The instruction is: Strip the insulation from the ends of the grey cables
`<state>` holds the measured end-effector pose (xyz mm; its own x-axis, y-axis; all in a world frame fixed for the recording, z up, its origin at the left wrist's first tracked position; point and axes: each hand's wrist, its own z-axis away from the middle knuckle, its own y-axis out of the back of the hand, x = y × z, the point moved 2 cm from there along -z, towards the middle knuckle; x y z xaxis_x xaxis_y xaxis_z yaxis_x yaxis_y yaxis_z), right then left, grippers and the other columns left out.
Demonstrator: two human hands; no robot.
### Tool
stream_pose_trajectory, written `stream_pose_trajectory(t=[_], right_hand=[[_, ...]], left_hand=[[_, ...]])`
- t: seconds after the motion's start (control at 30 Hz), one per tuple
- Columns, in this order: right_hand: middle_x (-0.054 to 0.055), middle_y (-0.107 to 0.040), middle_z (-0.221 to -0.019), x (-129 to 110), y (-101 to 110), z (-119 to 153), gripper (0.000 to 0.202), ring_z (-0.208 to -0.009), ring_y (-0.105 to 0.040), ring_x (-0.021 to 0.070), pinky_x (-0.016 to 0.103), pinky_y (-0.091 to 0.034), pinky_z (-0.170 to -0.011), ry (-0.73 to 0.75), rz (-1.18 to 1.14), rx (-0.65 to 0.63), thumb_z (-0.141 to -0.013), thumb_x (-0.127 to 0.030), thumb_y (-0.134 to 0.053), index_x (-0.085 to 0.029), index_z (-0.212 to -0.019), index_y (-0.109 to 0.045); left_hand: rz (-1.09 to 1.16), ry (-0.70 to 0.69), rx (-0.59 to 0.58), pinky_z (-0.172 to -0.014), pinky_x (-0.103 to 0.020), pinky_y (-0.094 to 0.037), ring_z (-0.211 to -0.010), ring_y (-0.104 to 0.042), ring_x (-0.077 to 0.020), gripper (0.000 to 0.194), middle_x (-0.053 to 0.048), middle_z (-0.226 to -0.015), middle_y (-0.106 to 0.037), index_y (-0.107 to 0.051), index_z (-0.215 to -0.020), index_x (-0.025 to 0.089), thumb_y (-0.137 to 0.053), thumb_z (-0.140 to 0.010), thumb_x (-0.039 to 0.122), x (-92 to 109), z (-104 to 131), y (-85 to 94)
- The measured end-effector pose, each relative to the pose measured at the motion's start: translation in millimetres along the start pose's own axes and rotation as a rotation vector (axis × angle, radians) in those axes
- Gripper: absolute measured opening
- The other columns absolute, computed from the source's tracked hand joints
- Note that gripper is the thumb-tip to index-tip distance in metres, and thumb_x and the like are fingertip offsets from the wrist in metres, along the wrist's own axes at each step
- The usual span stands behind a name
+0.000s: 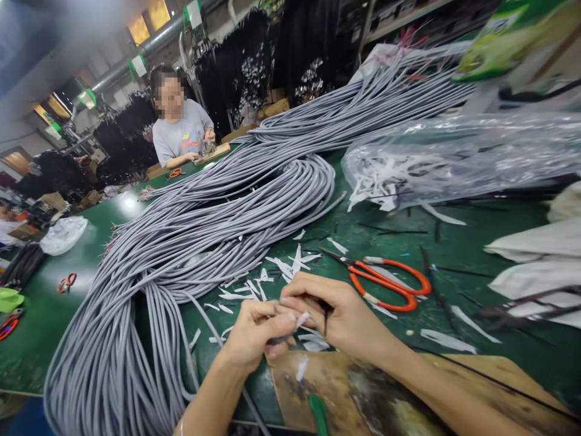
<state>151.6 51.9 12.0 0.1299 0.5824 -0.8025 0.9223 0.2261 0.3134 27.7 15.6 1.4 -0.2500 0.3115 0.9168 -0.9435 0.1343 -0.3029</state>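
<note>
Long bundles of smooth grey cable (218, 212) sprawl in loops over the green table (458, 242), with orange-handled scissors (385, 281) lying open-handled just beyond the hands among white scraps (297, 263), and a crinkled clear plastic bag (454, 157) farther off. And here, above the near edge of a stained wooden board (313, 381), the left hand (263, 333) pinches a small whitish piece (303, 319) between thumb and fingers, while the right hand (333, 309), fingers curled together, meets it from the other side, wrist slanting in.
</note>
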Motion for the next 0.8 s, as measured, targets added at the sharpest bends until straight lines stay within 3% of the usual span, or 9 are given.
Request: stream_pose_trajectory(t=[0.17,0.3,0.43,0.6,0.8], right_hand=[[0.004,-0.06,-0.06,2.5,3.5,0.5,0.036,-0.052,-0.054,0.013,0.022,-0.043,-0.045,-0.154,-0.139,0.006,-0.084,-0.046,-0.044,-0.018,-0.069,-0.061],[0.005,-0.061,-0.06,2.3,3.3,2.0,0.032,-0.051,-0.054,0.0135,0.024,-0.043,-0.047,-0.125,-0.126,-0.021,-0.082,-0.043,-0.049,-0.016,-0.074,-0.065],[0.004,-0.059,-0.057,1.5,1.7,2.8,0.029,-0.049,-0.051,0.0126,0.025,-0.042,-0.047,-0.104,-0.105,-0.054,-0.082,-0.038,-0.051,-0.016,-0.073,-0.066],[0.004,-0.06,-0.058,2.5,0.6,2.9,0.028,-0.048,-0.049,0.0117,0.024,-0.041,-0.046,-0.129,-0.103,-0.073,-0.08,-0.04,-0.053,-0.016,-0.076,-0.068],[0.001,-0.054,-0.051,8.6,-5.1,6.8,0.037,-0.044,-0.044,0.0101,0.022,-0.038,-0.042,-0.232,-0.148,-0.088,-0.079,-0.047,-0.053,-0.013,-0.084,-0.067]], left_hand=[[-0.049,-0.223,0.195,-0.029,-0.016,-0.032,-0.034,-0.045,-0.0064,0.041,-0.001,-0.047,-0.053,-0.069,-0.059,0.01,-0.075,-0.054,0.05,1.6,-2.9,6.3],[-0.092,-0.251,0.291,-0.031,-0.019,-0.038,-0.031,-0.046,-0.008,0.047,-0.002,-0.042,-0.054,-0.064,-0.052,0.009,-0.074,-0.052,0.055,5.1,-1.5,3.7],[-0.112,-0.221,0.258,-0.027,-0.016,-0.031,-0.025,-0.041,-0.0064,0.052,0.0,-0.032,-0.048,-0.056,-0.047,0.011,-0.068,-0.057,0.06,3.8,-1.0,0.5],[-0.047,-0.176,0.251,-0.022,-0.014,-0.018,-0.02,-0.035,-0.0037,0.054,0.001,-0.036,-0.05,-0.051,-0.049,0.011,-0.067,-0.056,0.063,-1.3,-4.1,1.8],[0.017,-0.127,0.272,-0.021,-0.013,-0.015,-0.019,-0.032,-0.0023,0.054,0.003,-0.038,-0.049,-0.049,-0.054,0.012,-0.068,-0.054,0.063,-3.3,-4.3,0.7]])
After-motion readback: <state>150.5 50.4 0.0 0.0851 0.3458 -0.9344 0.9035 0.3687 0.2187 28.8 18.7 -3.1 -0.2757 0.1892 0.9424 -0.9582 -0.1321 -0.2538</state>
